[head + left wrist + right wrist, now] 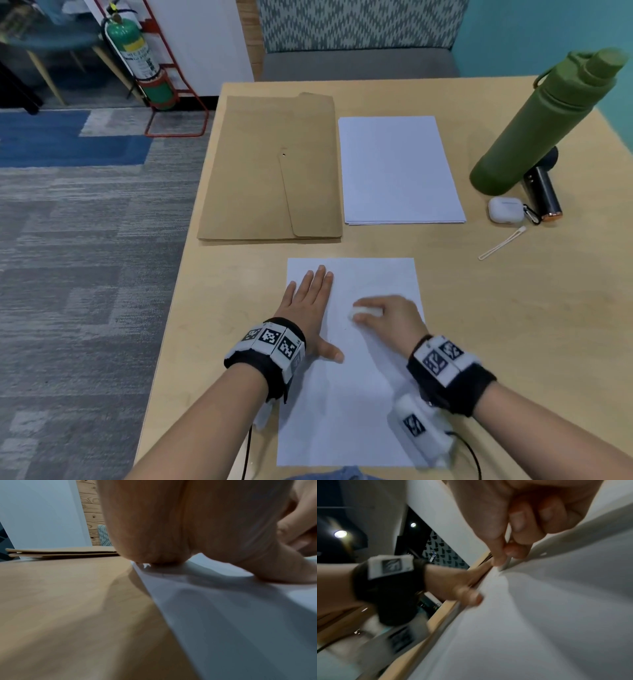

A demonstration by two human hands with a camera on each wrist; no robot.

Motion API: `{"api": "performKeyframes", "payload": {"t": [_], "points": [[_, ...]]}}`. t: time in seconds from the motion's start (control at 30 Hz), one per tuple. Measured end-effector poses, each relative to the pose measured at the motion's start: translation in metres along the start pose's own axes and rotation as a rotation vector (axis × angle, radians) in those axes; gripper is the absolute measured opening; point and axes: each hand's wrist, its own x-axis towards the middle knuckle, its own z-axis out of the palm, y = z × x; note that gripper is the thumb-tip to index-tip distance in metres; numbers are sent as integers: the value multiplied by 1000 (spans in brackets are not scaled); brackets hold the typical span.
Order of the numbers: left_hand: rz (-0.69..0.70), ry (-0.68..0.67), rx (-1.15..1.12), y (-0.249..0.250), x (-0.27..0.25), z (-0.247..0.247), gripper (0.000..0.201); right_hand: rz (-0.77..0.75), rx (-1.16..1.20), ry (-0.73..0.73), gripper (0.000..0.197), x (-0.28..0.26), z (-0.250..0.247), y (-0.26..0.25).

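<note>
Labels: yellow label on fire extinguisher [137, 54] at 10 o'clock, on the floor beyond the table [513, 325]; print too small to read. Black-and-white square codes on both wristbands [270, 339]; no words legible. No writing discernible on the sheet [342, 411].

Containers: green bottle [534, 126] at 2 o'clock, standing, cap on, contents hidden. White earbud case [506, 210] near its base, lid down. Brown envelope [270, 164] at 11 o'clock, flap closed, contents hidden. Stack of white paper [400, 171] at 12 o'clock, just beside the envelope, apart from the sheet.

Sheet: lies flat at 6 o'clock, at the table's near edge.

Left hand [308, 301]: presses flat on the sheet's 9 o'clock edge, fingers straight and together, thumb splayed onto the paper.

Right hand [390, 315]: sits over the sheet's upper middle, thumb and forefinger clamped on a small white item [367, 312]; tip of item touches the sheet; kind of item not determinable owing to blur
</note>
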Motion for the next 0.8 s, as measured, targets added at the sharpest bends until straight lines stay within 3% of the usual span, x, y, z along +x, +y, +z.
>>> {"api": "performKeyframes", "payload": {"t": [0.13,0.2,0.37,0.43,0.57,0.7,0.8], "points": [[-9,9,3,0,2,1,136,88,117,255,27,34,-21,-8],[-15,15,5,1,1,0,135,64,83,230,27,23,-12,-8],[-9,7,-14,1,1,0,134,10,5,-35,25,-16,9,4],[-12,14,-4,0,1,1,135,5,18,-5,26,4,-4,0],[-11,5,4,1,1,0,135,77,115,265,27,38,-22,-15],[-14,10,15,1,3,1,134,38,54,119,31,13,14,-21],[-7,22,33,0,3,2,134,42,43,156,28,23,0,-20]]}}
